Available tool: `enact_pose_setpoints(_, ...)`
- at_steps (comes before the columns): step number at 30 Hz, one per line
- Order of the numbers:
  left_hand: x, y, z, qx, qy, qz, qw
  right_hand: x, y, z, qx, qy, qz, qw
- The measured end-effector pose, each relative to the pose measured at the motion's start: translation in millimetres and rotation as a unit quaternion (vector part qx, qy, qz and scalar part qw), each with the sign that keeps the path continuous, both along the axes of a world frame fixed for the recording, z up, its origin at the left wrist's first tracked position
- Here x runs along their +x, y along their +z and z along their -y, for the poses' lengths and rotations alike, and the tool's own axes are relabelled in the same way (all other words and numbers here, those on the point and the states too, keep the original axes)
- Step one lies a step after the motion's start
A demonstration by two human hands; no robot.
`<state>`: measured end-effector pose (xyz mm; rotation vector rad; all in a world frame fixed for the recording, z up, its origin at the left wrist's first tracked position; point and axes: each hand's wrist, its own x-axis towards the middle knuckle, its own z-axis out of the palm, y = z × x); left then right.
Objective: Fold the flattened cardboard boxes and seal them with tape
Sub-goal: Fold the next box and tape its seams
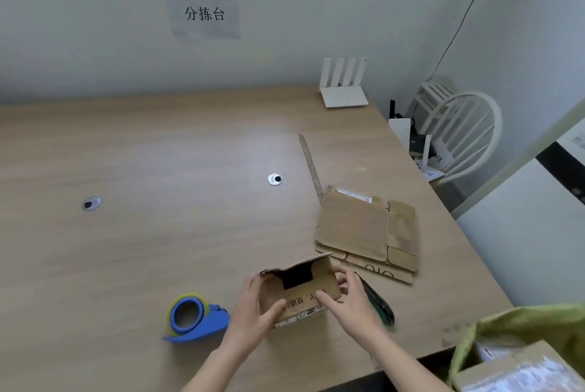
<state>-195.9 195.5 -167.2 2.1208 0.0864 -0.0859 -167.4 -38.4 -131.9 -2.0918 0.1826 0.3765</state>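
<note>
— What are your hands doing?
— My left hand [253, 309] and right hand [349, 303] are gripping the small, half-folded brown cardboard box [300, 292] on the wooden table [158, 233] — fingers curled around its sides, beside the blue tape dispenser [193, 319].

Wooden table [158, 154] against a pale wall [79, 27] (white chair [468, 135] beside it).

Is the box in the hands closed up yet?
No, still open. The small box shows a dark gap between its top flaps. Left hand and right hand grip its sides; the tape dispenser sits unused beside it.
</note>
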Motion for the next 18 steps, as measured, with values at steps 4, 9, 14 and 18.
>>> enact_pose_setpoints(4,-3.3,2.0,6.4,-0.034,0.100,-0.052,0.993,7.9,0.1,-3.5,-0.038,0.015,0.045,0.998)
enact_pose_setpoints(9,-2.2,6.4,9.8,-0.025,0.117,-0.026,0.993,26.8,5.4,2.6,-0.089,0.113,0.065,0.987)
enact_pose_setpoints(14,-2.0,15.2,10.5,0.058,0.069,-0.030,0.995,27.5,-2.6,6.5,-0.132,0.144,0.104,0.975)
enact_pose_setpoints(18,-6.0,7.5,9.0,0.143,0.004,-0.044,0.989,23.9,-11.5,5.8,-0.196,0.176,0.150,0.953)
